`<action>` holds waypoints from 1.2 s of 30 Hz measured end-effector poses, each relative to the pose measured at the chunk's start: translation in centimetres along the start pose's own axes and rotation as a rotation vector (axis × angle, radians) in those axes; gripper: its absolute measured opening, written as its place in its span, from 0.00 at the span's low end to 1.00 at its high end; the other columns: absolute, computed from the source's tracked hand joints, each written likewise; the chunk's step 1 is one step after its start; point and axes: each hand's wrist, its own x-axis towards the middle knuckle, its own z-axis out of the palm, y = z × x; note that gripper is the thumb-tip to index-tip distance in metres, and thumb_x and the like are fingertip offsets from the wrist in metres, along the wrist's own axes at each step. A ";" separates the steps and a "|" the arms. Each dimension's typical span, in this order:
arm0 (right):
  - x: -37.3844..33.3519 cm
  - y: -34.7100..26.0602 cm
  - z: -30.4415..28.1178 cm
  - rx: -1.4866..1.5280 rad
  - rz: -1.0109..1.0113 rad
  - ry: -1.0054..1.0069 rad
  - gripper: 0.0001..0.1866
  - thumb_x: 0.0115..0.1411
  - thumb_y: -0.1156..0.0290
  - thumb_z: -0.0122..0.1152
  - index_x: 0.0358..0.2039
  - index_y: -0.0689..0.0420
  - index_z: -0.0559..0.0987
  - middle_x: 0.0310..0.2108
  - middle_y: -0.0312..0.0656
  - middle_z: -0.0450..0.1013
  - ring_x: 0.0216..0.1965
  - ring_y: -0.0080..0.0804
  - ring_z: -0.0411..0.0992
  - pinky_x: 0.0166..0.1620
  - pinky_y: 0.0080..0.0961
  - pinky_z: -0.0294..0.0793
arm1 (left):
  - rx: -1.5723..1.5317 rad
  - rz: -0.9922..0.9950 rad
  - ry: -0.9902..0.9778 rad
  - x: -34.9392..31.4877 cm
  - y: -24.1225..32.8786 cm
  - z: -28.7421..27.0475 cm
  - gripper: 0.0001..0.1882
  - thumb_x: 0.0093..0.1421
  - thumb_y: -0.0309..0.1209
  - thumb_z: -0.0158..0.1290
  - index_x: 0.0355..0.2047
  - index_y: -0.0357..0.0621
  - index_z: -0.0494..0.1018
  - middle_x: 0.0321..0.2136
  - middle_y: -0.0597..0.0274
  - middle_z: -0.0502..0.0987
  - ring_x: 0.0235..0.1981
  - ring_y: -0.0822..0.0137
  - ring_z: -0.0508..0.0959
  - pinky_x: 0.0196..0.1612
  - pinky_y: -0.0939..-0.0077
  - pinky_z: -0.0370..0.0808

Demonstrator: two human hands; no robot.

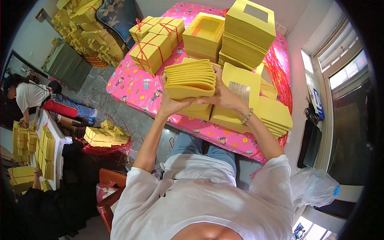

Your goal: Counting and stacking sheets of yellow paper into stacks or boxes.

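A thick stack of folded yellow paper (190, 75) is held up over the pink table by both my hands. My left hand (173, 105) grips its left side, thumb across the front lower edge. My right hand (222, 93) is closed around its right side, thumb also at the front, a beaded bracelet at the wrist. The front sheets bow outward, leaving a gap behind the lowest fold. Beneath and beside it lie more yellow sheets (232, 115), and a fanned yellow pile (275, 117) sits right of my right forearm.
Tall yellow stacks (247, 38) and red-tied bundles (151, 52) stand farther back on the pink patterned cover (132, 86). Red strings (281, 76) hang along the right. Other people (32, 96) handle yellow bundles at a white table on the left. A wooden chair (112, 178) stands near my left.
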 end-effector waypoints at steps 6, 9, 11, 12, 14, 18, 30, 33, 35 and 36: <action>0.0 -0.1 -0.1 -0.104 -0.063 0.056 0.58 0.42 0.64 0.76 0.60 0.57 0.39 0.60 0.46 0.49 0.64 0.34 0.45 0.65 0.31 0.47 | -0.092 -0.027 0.091 0.1 -0.4 0.7 0.49 0.37 0.23 0.68 0.54 0.38 0.48 0.45 0.55 0.68 0.47 0.64 0.72 0.51 0.71 0.69; 0.3 -0.5 -0.4 -0.158 -0.035 0.049 0.56 0.42 0.62 0.76 0.59 0.58 0.42 0.59 0.47 0.49 0.63 0.35 0.47 0.64 0.32 0.48 | -0.020 0.006 0.081 0.0 -0.6 0.5 0.49 0.37 0.22 0.68 0.54 0.39 0.47 0.46 0.56 0.68 0.47 0.63 0.72 0.50 0.71 0.70; 0.5 -0.8 -0.8 -0.173 -0.021 0.028 0.55 0.41 0.65 0.76 0.59 0.57 0.44 0.60 0.45 0.49 0.63 0.33 0.47 0.64 0.32 0.47 | -0.133 -0.019 0.105 0.2 -0.4 0.8 0.49 0.37 0.22 0.68 0.54 0.40 0.47 0.46 0.55 0.68 0.47 0.63 0.72 0.50 0.71 0.70; 0.4 -0.9 -1.0 -0.189 -0.039 0.003 0.57 0.40 0.64 0.77 0.60 0.57 0.43 0.60 0.45 0.49 0.63 0.33 0.47 0.64 0.32 0.47 | -0.134 -0.020 0.104 0.2 -0.4 0.8 0.49 0.37 0.22 0.68 0.54 0.40 0.47 0.46 0.55 0.68 0.47 0.63 0.72 0.50 0.71 0.70; 0.1 -1.5 -0.9 -0.205 -0.056 -0.025 0.58 0.40 0.62 0.77 0.60 0.57 0.42 0.60 0.46 0.49 0.63 0.33 0.47 0.65 0.33 0.47 | -0.124 -0.074 0.098 0.0 -0.2 0.8 0.50 0.37 0.21 0.67 0.55 0.40 0.46 0.46 0.55 0.68 0.48 0.63 0.72 0.51 0.70 0.69; 0.2 -1.2 0.3 -0.055 -0.075 0.063 0.62 0.39 0.58 0.77 0.62 0.57 0.39 0.61 0.47 0.49 0.63 0.35 0.47 0.65 0.33 0.47 | -0.161 -0.077 0.084 -0.1 -0.6 0.5 0.46 0.37 0.22 0.67 0.54 0.39 0.50 0.45 0.57 0.68 0.46 0.64 0.72 0.50 0.71 0.70; 0.4 -0.4 0.4 0.062 -0.053 0.042 0.59 0.44 0.57 0.74 0.62 0.57 0.39 0.60 0.45 0.48 0.63 0.34 0.46 0.65 0.32 0.46 | -0.108 -0.150 0.094 -0.5 -1.0 0.6 0.41 0.38 0.24 0.69 0.51 0.40 0.57 0.42 0.60 0.71 0.43 0.67 0.74 0.46 0.74 0.72; 0.4 -0.6 0.2 -0.013 -0.089 0.032 0.58 0.45 0.61 0.73 0.63 0.55 0.38 0.61 0.43 0.48 0.63 0.32 0.46 0.65 0.31 0.46 | -0.053 -0.106 0.119 -0.4 -1.1 0.6 0.43 0.38 0.23 0.68 0.52 0.40 0.55 0.41 0.60 0.72 0.42 0.67 0.75 0.45 0.74 0.73; 0.2 -0.4 0.0 -0.022 -0.056 0.040 0.58 0.45 0.61 0.73 0.63 0.55 0.38 0.62 0.43 0.48 0.64 0.31 0.46 0.65 0.31 0.45 | -0.087 -0.071 0.136 -0.4 -1.2 0.7 0.37 0.39 0.22 0.67 0.49 0.39 0.60 0.38 0.61 0.74 0.39 0.68 0.76 0.44 0.74 0.74; 0.6 0.0 -0.1 -0.006 -0.067 0.045 0.57 0.45 0.58 0.73 0.63 0.57 0.40 0.61 0.46 0.48 0.64 0.35 0.46 0.65 0.32 0.46 | -0.095 -0.076 0.123 -0.3 -1.3 0.5 0.37 0.39 0.22 0.67 0.49 0.39 0.60 0.38 0.61 0.74 0.39 0.68 0.76 0.44 0.74 0.74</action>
